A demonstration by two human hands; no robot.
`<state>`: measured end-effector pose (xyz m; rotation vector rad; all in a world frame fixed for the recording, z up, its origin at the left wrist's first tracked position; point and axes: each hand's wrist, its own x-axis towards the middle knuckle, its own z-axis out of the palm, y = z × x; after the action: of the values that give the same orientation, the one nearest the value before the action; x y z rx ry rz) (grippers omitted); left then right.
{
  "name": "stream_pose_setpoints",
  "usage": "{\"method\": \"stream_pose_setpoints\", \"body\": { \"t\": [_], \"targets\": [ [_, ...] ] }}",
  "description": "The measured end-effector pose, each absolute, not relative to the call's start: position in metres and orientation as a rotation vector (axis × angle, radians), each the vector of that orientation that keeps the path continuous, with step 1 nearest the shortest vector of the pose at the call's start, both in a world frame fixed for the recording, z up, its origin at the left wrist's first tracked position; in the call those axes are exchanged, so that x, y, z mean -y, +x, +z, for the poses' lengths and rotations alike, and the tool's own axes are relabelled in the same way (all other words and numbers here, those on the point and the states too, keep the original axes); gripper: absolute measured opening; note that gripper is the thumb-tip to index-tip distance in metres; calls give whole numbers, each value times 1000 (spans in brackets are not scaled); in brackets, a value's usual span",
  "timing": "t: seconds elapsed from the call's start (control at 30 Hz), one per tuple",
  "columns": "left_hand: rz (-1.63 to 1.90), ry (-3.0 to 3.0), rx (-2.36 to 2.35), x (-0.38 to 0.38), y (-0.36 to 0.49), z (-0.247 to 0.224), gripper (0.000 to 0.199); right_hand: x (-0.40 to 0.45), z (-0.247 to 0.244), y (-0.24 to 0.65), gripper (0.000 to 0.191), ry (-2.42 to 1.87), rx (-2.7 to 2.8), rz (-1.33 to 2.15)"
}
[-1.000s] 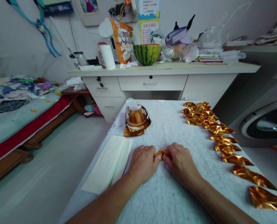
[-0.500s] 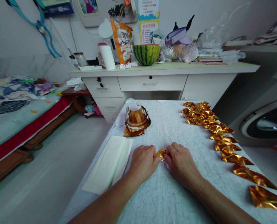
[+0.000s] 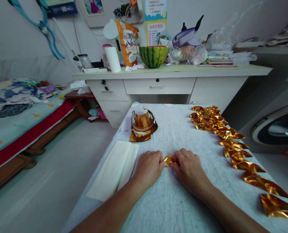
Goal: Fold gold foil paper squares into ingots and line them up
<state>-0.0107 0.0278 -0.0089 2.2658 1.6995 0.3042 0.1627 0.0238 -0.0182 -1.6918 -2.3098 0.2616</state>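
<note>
Between my hands, low over the cloth-covered table point(image 3: 163, 200), is a small piece of shiny gold foil paper point(image 3: 168, 160). My left hand point(image 3: 150, 166) pinches its left end with the fingers curled. At the other end, my right hand point(image 3: 187, 166) grips it between thumb and fingers, hiding part of it. Left of my left hand lies a flat stack of pale paper point(image 3: 113, 171). Beyond it sits a loose coil of gold foil strips point(image 3: 144, 124). Several folded gold foil pieces point(image 3: 247, 165) run in a slanting row down the table's right side.
A white desk point(image 3: 158, 76) stands beyond the table, bearing a half watermelon point(image 3: 153, 56), an orange snack bag point(image 3: 128, 43) and a white paper roll point(image 3: 112, 60). To the right is a washing machine point(image 3: 280, 97); a bed point(image 3: 24, 123) is on the left.
My right hand has shifted slightly right, away from my left hand, and more of the gold foil paper shows between them. The other objects stay in place.
</note>
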Motion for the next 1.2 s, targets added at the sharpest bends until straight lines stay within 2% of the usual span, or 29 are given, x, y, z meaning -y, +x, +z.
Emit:
{"method": "stream_pose_setpoints", "body": {
  "t": [0.43,1.0,1.2],
  "targets": [
    [277,2238,-1666,-29,-13,-6,10,-26,-30,189,11,-1687,2291,159],
    [309,2217,-1634,-29,-13,-6,9,-30,-21,203,24,-1692,2316,273],
    [323,2222,-1630,-28,-13,-5,10,-35,-17,208,19,-1550,2217,416]
  ]
}}
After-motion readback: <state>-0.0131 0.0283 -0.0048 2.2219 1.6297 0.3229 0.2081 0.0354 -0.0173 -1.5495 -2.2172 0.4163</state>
